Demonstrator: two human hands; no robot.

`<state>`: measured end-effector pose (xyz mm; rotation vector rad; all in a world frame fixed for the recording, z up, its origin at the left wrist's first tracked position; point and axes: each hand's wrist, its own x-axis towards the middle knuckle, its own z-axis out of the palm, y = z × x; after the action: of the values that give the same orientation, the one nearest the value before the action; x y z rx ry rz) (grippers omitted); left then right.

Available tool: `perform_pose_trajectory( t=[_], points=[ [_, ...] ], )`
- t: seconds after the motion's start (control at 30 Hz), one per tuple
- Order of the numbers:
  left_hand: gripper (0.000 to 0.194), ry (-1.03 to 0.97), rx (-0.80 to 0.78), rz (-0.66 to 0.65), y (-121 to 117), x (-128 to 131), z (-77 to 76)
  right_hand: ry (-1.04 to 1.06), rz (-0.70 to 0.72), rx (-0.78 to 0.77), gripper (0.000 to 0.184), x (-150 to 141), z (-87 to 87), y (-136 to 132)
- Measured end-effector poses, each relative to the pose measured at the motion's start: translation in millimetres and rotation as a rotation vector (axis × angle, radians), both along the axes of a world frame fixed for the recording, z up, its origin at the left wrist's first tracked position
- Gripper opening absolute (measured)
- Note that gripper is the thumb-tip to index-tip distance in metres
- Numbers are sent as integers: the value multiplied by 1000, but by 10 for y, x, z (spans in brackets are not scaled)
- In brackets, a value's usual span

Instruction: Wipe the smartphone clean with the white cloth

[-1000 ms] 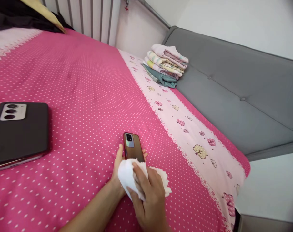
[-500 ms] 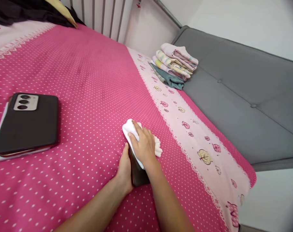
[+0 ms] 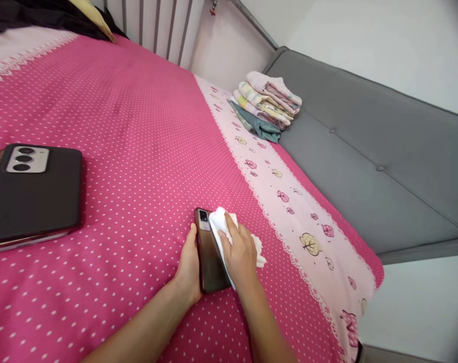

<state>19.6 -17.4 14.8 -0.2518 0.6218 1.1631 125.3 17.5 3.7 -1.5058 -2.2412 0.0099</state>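
A small dark phone (image 3: pixel 208 252) lies back-up on the pink dotted bedspread (image 3: pixel 130 151). My left hand (image 3: pixel 188 264) grips its left edge and holds it steady. My right hand (image 3: pixel 241 252) is closed on a crumpled white cloth (image 3: pixel 220 228) and presses it against the phone's right side, near the camera end. Part of the cloth sticks out to the right of my fingers. The phone's lower right corner is hidden under my right wrist.
A larger black phone (image 3: pixel 34 194) lies back-up at the left on something white. Folded cloths (image 3: pixel 267 103) are stacked at the far edge of the bed beside a grey padded panel (image 3: pixel 368 151). Dark bedding lies at the top left.
My right hand has slid the cloth back down and to the right, which uncovers the phone's camera end. The view has shifted slightly. My left hand keeps its hold.
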Motion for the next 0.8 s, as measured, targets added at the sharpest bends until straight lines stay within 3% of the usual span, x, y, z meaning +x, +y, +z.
perform_pose_trajectory(
  t=[0.2,0.4,0.53,0.6,0.7,0.8],
  points=[
    [55,80,4,-25,-20,-8,19,53,11,13,45,187,-42,-525],
    [60,-14,44,-49,-6,-42,-17,144,138,10,51,130,31,-881],
    [64,-108,30,-57,-52,-63,-46,216,214,-30,50,-44,138,-851],
    [52,-60,24,42,-86,-38,-53,233,210,-59,49,-151,201,-768],
    [35,53,11,195,-114,37,-40,242,165,-47,47,-304,291,-597],
    [38,131,104,189,-109,105,1,279,79,-9,46,-422,376,-400]
  ],
)
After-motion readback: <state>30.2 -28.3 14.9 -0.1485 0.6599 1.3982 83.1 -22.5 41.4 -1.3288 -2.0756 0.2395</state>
